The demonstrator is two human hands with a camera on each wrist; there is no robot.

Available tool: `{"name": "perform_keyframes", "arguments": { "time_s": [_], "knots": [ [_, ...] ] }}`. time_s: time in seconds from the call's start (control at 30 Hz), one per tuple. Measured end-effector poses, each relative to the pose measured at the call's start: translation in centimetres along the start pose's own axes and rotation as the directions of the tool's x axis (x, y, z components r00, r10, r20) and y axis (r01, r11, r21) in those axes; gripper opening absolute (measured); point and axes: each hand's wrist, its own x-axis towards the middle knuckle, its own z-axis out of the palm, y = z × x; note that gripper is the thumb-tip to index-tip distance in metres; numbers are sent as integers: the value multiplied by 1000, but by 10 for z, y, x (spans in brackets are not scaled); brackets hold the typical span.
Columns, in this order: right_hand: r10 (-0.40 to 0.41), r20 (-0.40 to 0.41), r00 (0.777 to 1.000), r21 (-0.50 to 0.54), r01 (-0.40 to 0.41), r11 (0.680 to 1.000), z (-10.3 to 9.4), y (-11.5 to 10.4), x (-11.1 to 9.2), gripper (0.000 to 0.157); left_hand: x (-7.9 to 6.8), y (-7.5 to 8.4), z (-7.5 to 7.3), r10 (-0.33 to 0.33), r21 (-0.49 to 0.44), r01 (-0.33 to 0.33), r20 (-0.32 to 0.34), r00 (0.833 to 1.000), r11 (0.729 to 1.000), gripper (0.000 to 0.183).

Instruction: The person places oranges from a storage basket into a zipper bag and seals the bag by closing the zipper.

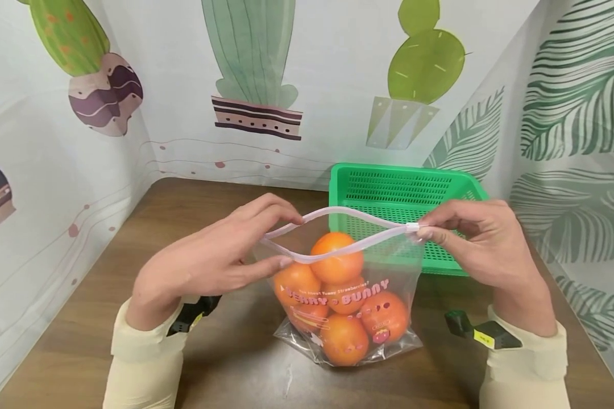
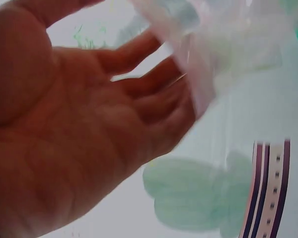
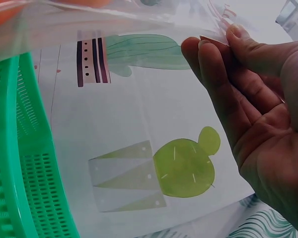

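Observation:
A clear zip bag point(image 1: 349, 293) with pink lettering stands on the table, several oranges point(image 1: 344, 341) inside it. Its pale pink zip rim gapes in a wide loop. At the left end of this mouth is my left hand point(image 1: 204, 253), thumb at the near rim and fingertips at the far rim, fairly straight and spread apart. My right hand point(image 1: 483, 241) pinches the right end of the rim between thumb and fingertips, right beside the white slider point(image 1: 412, 227). In the right wrist view, thumb and forefinger meet on the bag's corner.
Behind the bag, to the right, a green plastic basket point(image 1: 404, 175) with slotted walls sits on the brown wooden table point(image 1: 225, 363). A white cloth point(image 1: 332, 85) printed with cacti and leaves hangs along the back and sides. Each wrist wears a black camera strap.

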Motion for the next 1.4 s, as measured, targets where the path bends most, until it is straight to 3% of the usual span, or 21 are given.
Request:
{"name": "perform_keyframes", "arguments": {
  "time_s": [0.1, 0.33, 0.53, 0.73, 0.87, 1.2, 1.4],
  "knots": [
    [2, 3, 1000, 4, -2, 1000, 1, -1, 1, 8, 9, 10, 11, 43, 19, -42, -93, 995, 999, 47],
    [-16, 3, 1000, 18, 16, 1000, 4, -3, 3, 10, 41, 34, 39, 158, 98, -138, -253, 954, 986, 39],
    [-60, 11, 998, 48, 59, 997, 7, -2, 4, 9, 62, 48, 55, 185, 180, -137, -285, 941, 974, 37],
    [-65, 14, 998, 59, 64, 996, 9, -4, 4, 9, 76, 54, 64, 214, 334, -101, -322, 922, 937, 36],
    [-60, 17, 998, 43, 60, 997, 10, -7, 5, 8, 82, 54, 68, 242, 386, -104, -329, 913, 916, 31],
    [-99, 45, 994, 23, 98, 995, 18, -16, 8, 9, 92, 58, 76, 339, 449, -140, -403, 850, 882, 18],
    [-137, 57, 989, 2, 137, 991, 23, -21, 10, 11, 92, 58, 76, 355, 465, -152, -389, 850, 872, 16]
  ]
}}
